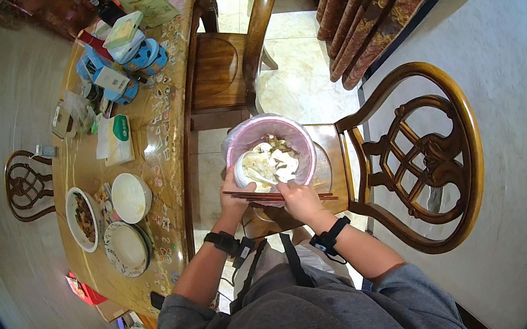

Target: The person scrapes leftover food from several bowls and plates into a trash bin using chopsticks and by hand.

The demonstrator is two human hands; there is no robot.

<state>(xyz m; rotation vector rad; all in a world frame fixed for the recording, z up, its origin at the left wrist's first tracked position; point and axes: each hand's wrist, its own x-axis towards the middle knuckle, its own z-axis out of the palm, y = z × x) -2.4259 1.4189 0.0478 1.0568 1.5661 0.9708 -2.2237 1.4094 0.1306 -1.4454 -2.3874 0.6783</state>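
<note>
A pink bin (313, 153) with a clear plastic liner stands on the seat of a wooden chair, holding crumpled white tissues and brown scraps. Over its near left side my left hand (234, 200) grips a white bowl (240, 170), tilted towards the inside. My right hand (300, 200) is closed around several dark wooden chopsticks (260, 196), which lie crosswise over the near rim, and a white spoon (264, 178) whose head points into the bowl. Pale food remains show at the bowl's mouth; where the bowl ends and the waste begins is hard to tell.
On the stone-topped table (154, 144) at left are an empty white bowl (131, 198), stacked plates (128, 249), a dish of food (83, 220), a tissue pack (117, 139) and blue containers (147, 57). The chair's carved backrest (469, 151) rises at right; another chair (217, 70) stands beyond the bin.
</note>
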